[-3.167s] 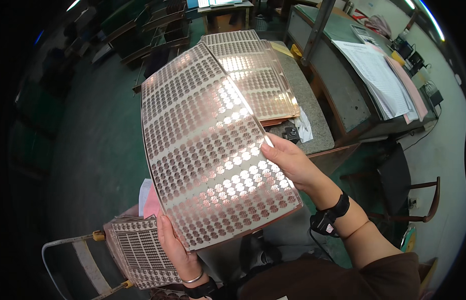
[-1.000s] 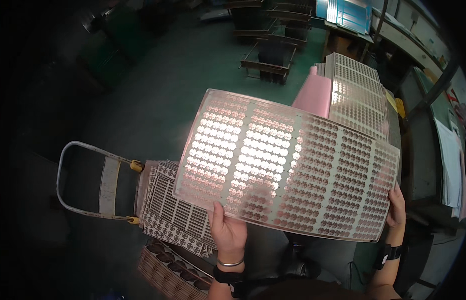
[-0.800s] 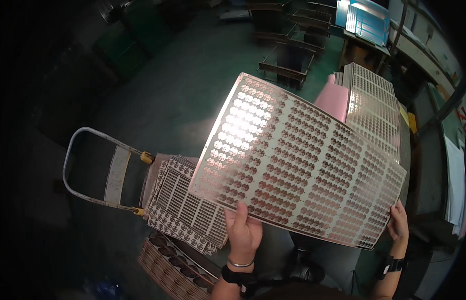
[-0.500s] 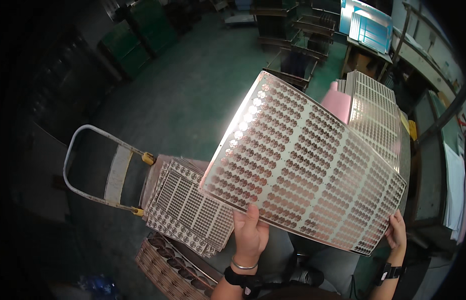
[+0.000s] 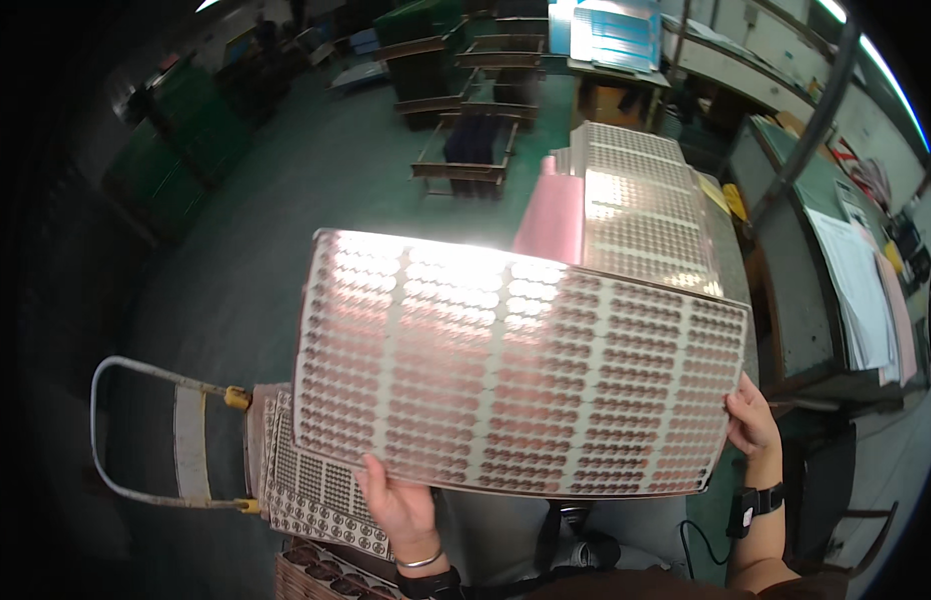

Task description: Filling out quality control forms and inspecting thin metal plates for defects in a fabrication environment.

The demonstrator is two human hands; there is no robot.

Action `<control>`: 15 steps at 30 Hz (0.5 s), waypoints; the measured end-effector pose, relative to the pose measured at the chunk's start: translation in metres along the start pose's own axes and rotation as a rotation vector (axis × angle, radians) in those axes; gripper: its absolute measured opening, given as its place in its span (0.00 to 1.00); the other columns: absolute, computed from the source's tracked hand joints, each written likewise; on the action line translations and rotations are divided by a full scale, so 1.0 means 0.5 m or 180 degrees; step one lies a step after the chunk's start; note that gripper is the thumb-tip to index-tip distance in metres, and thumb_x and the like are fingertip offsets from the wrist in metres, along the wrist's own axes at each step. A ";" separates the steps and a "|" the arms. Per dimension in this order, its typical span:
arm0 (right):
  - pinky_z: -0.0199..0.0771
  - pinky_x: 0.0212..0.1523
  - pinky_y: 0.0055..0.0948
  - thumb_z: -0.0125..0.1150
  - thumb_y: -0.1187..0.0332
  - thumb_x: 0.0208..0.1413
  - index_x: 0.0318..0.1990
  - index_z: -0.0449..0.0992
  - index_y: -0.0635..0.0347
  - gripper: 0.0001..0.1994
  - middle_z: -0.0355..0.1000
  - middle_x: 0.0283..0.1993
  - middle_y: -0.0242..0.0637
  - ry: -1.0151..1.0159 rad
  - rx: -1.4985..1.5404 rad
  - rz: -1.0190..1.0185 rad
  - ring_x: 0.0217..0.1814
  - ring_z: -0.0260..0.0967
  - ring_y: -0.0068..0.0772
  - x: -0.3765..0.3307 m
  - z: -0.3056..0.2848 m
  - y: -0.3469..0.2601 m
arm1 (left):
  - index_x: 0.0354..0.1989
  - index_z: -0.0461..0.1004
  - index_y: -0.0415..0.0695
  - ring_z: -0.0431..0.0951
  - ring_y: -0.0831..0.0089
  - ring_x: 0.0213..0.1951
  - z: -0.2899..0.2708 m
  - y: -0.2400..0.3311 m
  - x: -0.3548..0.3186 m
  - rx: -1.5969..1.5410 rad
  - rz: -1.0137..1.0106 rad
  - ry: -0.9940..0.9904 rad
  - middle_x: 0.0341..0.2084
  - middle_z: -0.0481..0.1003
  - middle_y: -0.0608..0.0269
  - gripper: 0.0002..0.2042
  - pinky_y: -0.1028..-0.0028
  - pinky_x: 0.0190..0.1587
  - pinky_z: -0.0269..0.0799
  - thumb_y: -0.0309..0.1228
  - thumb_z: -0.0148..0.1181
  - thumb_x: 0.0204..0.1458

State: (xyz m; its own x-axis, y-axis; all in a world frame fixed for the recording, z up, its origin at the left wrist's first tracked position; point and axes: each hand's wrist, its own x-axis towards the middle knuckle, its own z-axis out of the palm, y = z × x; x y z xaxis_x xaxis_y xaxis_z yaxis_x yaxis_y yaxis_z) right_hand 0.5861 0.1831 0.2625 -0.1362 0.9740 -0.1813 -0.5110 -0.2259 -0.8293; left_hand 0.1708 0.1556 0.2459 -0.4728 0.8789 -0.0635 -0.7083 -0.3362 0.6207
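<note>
A large flat circuit board panel (image 5: 526, 385), with rows of small round copper-coloured patterns and pale strips between them, is held up before me, its surface catching a bright glare. My left hand (image 5: 401, 510) grips the lower edge near its left corner, thumb on the front face. At the right edge, my right hand (image 5: 754, 418) is closed on the panel, its fingers partly hidden behind. Beyond the held panel stands a stack of similar panels (image 5: 641, 175), with a pink sheet (image 5: 554, 215) at its left side.
Low on the left, a hand trolley (image 5: 191, 445) carries a stack of patterned panels (image 5: 321, 500). Panels with larger dark shapes (image 5: 331, 575) lie below it. A cabinet (image 5: 801, 300) with papers (image 5: 856, 290) stands on the right. Racks (image 5: 466, 150) stand farther back.
The held panel has turned from a steep slant to nearly level and shifted left and down in view, still in both hands. My view has swung to the right.
</note>
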 end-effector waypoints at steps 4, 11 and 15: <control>0.66 0.52 0.28 0.56 0.73 0.52 0.60 0.53 0.66 0.28 0.64 0.54 0.40 -0.0080 -0.0156 0.0190 0.54 0.65 0.29 -0.005 0.014 -0.020 | 0.56 0.57 0.40 0.68 0.65 0.50 -0.044 0.003 0.018 -0.0156 -0.0087 0.0087 0.50 0.66 0.54 0.18 0.63 0.53 0.65 0.31 0.45 0.58; 0.69 0.51 0.26 0.53 0.72 0.55 0.61 0.50 0.65 0.27 0.62 0.56 0.42 -0.0333 0.0325 0.0110 0.53 0.65 0.29 0.036 0.097 0.008 | 0.46 0.66 0.39 0.70 0.61 0.47 -0.117 0.022 0.016 -0.0160 -0.0026 0.0436 0.43 0.70 0.51 0.16 0.58 0.52 0.67 0.38 0.46 0.58; 0.69 0.53 0.30 0.50 0.72 0.56 0.62 0.47 0.65 0.27 0.61 0.56 0.44 -0.0586 0.0711 0.0241 0.55 0.64 0.31 0.089 0.181 0.078 | 0.53 0.61 0.40 0.67 0.65 0.51 -0.057 -0.067 -0.055 -0.0535 -0.0746 -0.0024 0.47 0.68 0.57 0.18 0.63 0.56 0.62 0.36 0.45 0.58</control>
State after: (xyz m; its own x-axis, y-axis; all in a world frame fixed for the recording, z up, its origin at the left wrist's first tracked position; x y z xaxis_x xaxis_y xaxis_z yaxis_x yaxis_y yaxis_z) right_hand 0.4834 0.2159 0.2700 -0.3223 0.9387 -0.1225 -0.6648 -0.3165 -0.6766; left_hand 0.1925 0.1331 0.2047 -0.2825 0.9415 -0.1838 -0.8751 -0.1745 0.4515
